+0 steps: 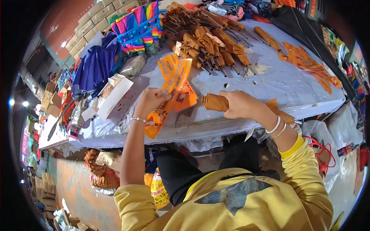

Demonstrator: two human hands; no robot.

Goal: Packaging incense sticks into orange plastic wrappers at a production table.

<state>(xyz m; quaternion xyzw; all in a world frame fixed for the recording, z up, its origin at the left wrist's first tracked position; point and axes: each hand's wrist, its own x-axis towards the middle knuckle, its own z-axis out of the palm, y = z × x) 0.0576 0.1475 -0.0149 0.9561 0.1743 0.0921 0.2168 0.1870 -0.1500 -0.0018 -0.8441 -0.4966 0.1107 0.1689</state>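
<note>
My left hand (151, 101) pinches a long orange printed sleeve (178, 79) over the near part of the table. Another orange printed piece (187, 98) lies beside and partly behind that sleeve. To the right, my right hand (241, 104) is wrapped round a rolled brown umbrella (214, 102), held nearly level above the table's front edge. One end of the umbrella sticks out left of my fist, toward the sleeve; the other end shows beyond my wrist. A small gap separates the umbrella from the sleeve.
A heap of brown folded umbrellas (204, 42) covers the table's far middle. Orange sleeves (306, 63) are spread at the right, near a single umbrella (268, 38). Purple cloth (94, 69), a rainbow-striped bundle (138, 29) and a white box (115, 96) stand at the left.
</note>
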